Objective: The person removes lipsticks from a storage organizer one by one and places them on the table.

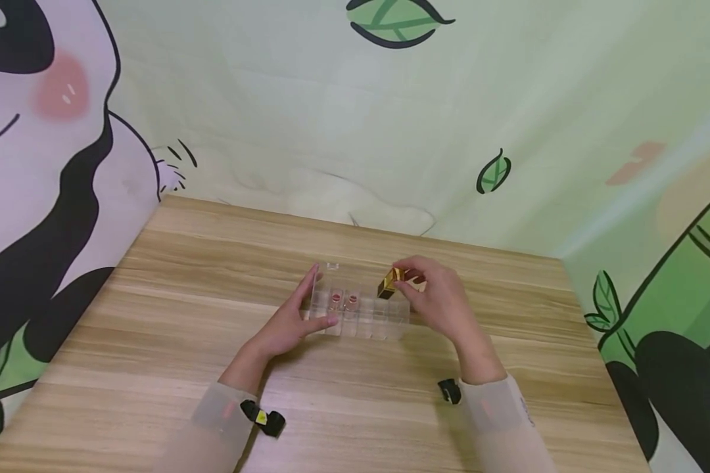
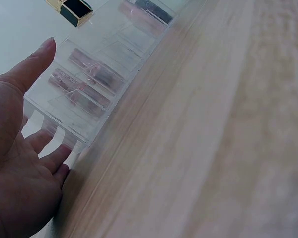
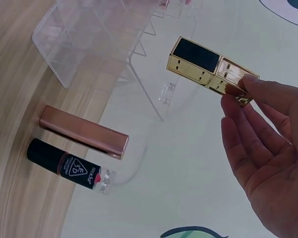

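A clear plastic lipstick organizer (image 1: 363, 328) with several compartments stands on the table. My left hand (image 1: 290, 325) holds its left end, thumb along the front and fingers at the side. Two lipsticks with red-marked ends, one (image 1: 336, 299) beside the other (image 1: 352, 301), stand in compartments near that thumb. Over the organizer's right part, my right hand (image 1: 440, 299) pinches a gold lipstick tube (image 3: 203, 62) with a black panel between thumb and fingertips. The tube is tilted, its free end pointing toward the organizer.
In the right wrist view, a rose-gold tube (image 3: 84, 131) and a black lipstick tube (image 3: 64, 163) with a clear end lie side by side on the wooden table (image 1: 355, 407), beyond the organizer's right end. A printed cloth (image 1: 272, 118) hangs behind the table.
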